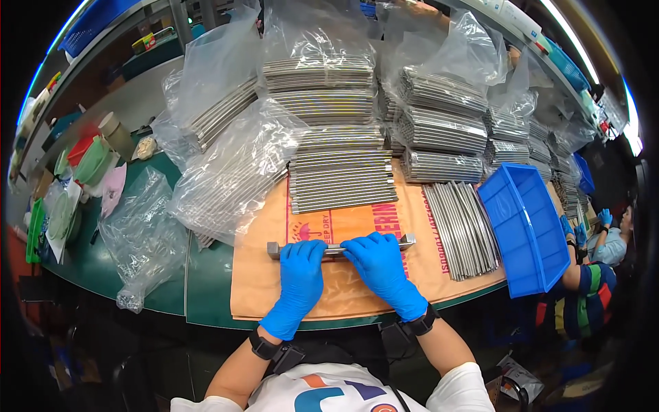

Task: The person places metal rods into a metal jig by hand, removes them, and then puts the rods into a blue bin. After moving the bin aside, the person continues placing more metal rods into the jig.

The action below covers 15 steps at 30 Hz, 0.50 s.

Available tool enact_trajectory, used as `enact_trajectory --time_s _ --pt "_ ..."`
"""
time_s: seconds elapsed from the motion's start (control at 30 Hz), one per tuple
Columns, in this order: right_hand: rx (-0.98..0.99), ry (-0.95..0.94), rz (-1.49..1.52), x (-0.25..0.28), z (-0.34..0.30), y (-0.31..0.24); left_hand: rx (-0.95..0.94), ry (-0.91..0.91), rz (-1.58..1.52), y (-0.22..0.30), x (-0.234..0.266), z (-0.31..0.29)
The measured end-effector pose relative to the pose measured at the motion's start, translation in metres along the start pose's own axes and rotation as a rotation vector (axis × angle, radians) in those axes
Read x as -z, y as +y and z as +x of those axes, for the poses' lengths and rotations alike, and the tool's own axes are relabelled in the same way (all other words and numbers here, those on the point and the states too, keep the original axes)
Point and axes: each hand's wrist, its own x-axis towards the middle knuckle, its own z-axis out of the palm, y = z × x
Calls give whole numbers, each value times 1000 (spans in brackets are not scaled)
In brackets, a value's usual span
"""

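Observation:
Both my hands wear blue gloves and meet over a short metal bar [334,250] with a squared block at each end, lying crosswise on the orange printed sheet [261,288]. My left hand [302,269] closes on the bar's left half, and my right hand [379,264] grips its right half. Whether a thin rod also lies along the bar under my fingers I cannot tell. Just beyond is a neat row of metal rods [343,182]. More loose rods [461,230] lie side by side to the right of my right hand.
Stacked bundles of rods [439,129], many in clear plastic bags [233,165], fill the back. A blue plastic bin [525,226] stands at the right. Crumpled plastic [144,233] and green baskets [96,161] lie left on the green table [213,295]. Another person [594,275] works at far right.

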Motion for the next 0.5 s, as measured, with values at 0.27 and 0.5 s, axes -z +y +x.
enact_trajectory --time_s 0.27,0.5 --pt "24 -201 103 -1 29 21 -19 -80 6 4 7 -10" --pt "-37 -320 -169 -15 73 70 -25 -77 -36 6 6 -12"
